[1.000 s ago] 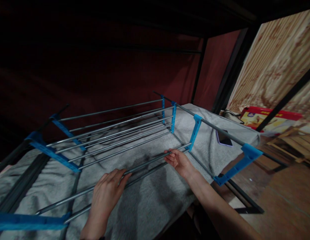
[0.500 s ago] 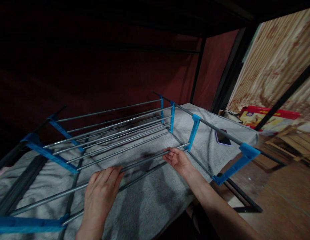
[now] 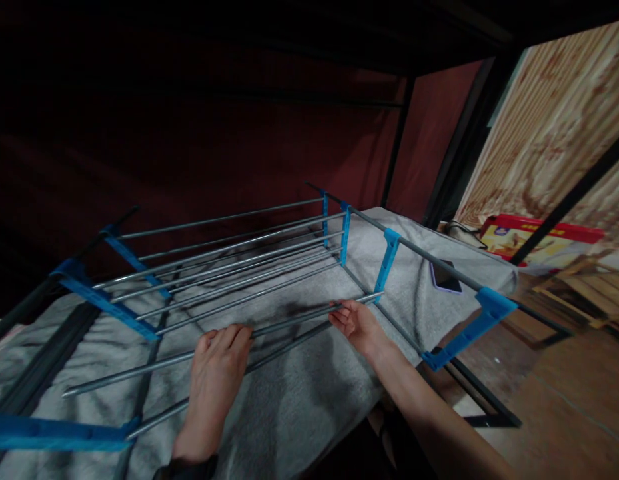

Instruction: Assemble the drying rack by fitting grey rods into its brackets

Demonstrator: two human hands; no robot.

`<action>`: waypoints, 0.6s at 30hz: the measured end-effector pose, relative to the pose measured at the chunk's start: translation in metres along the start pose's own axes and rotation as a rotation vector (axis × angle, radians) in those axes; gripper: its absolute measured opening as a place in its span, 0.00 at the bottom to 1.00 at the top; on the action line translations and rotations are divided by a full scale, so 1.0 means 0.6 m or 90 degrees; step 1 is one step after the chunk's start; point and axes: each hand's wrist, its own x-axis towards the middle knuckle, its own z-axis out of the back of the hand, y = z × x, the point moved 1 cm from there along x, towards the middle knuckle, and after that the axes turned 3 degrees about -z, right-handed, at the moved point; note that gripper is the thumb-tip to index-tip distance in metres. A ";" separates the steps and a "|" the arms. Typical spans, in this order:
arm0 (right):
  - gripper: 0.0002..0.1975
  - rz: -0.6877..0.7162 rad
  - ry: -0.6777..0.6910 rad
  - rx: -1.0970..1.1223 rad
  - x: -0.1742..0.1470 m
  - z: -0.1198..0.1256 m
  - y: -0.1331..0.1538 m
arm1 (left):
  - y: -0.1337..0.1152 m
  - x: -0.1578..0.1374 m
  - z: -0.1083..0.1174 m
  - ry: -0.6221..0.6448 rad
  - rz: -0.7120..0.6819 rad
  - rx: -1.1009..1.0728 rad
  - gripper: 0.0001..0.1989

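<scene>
A grey metal tube point(image 3: 284, 325) lies across both my hands. My left hand point(image 3: 222, 357) is wrapped over it from above, left of its middle. Near the tube's right end, my right hand point(image 3: 352, 321) pinches it between thumb and fingers. The tube's left end stands free above the blanket, while its right end is at a blue plastic bracket point(image 3: 388, 263); whether it is seated there I cannot tell. Behind it, several tubes join blue brackets into a rack point(image 3: 229, 272). A lower tube point(image 3: 159, 419) runs from the front left blue bracket point(image 3: 59, 432) under my left hand.
A grey blanket point(image 3: 309, 393) lies under the rack. On its right side rests a phone point(image 3: 445, 275), beyond the rack's long dark side tube point(image 3: 429, 257). Black frame posts stand around, and a red and yellow box point(image 3: 539, 237) and wooden pieces point(image 3: 579, 287) lie at the right.
The tube has shifted right and its left end now shows clear of the front left bracket. My left hand moved right and slightly up with it; my right hand moved slightly right.
</scene>
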 end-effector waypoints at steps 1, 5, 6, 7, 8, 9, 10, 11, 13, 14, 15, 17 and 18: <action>0.07 0.005 -0.015 0.002 0.000 0.004 0.000 | -0.003 0.002 -0.003 0.002 0.003 -0.015 0.12; 0.07 0.017 -0.046 0.003 -0.002 0.030 0.009 | -0.027 0.005 -0.005 0.049 0.035 -0.063 0.12; 0.07 0.015 -0.051 -0.001 -0.002 0.038 0.013 | -0.036 0.005 -0.003 0.071 0.039 -0.073 0.12; 0.07 0.020 -0.055 -0.003 -0.002 0.047 0.018 | -0.045 0.006 -0.001 0.094 0.043 -0.086 0.12; 0.08 0.026 -0.066 -0.004 -0.002 0.056 0.024 | -0.053 0.007 0.001 0.110 0.043 -0.101 0.11; 0.08 0.024 -0.065 -0.010 0.000 0.063 0.029 | -0.060 0.007 0.003 0.124 0.039 -0.113 0.11; 0.09 0.025 -0.083 -0.017 0.003 0.070 0.033 | -0.065 0.008 0.005 0.131 0.036 -0.119 0.10; 0.09 0.023 -0.092 -0.021 0.006 0.075 0.037 | -0.068 0.009 0.006 0.139 0.038 -0.124 0.09; 0.10 0.009 -0.099 -0.032 0.009 0.081 0.039 | -0.070 0.007 0.008 0.150 0.050 -0.131 0.08; 0.10 -0.002 -0.100 -0.036 0.009 0.081 0.038 | -0.069 0.004 0.009 0.156 0.058 -0.135 0.09; 0.11 -0.012 -0.101 -0.039 0.008 0.080 0.037 | -0.067 0.001 0.010 0.159 0.065 -0.141 0.09; 0.11 -0.028 -0.101 -0.043 0.005 0.075 0.032 | -0.064 -0.007 0.012 0.164 0.075 -0.158 0.11; 0.12 -0.033 -0.100 -0.043 0.003 0.071 0.030 | -0.062 -0.010 0.013 0.166 0.079 -0.167 0.12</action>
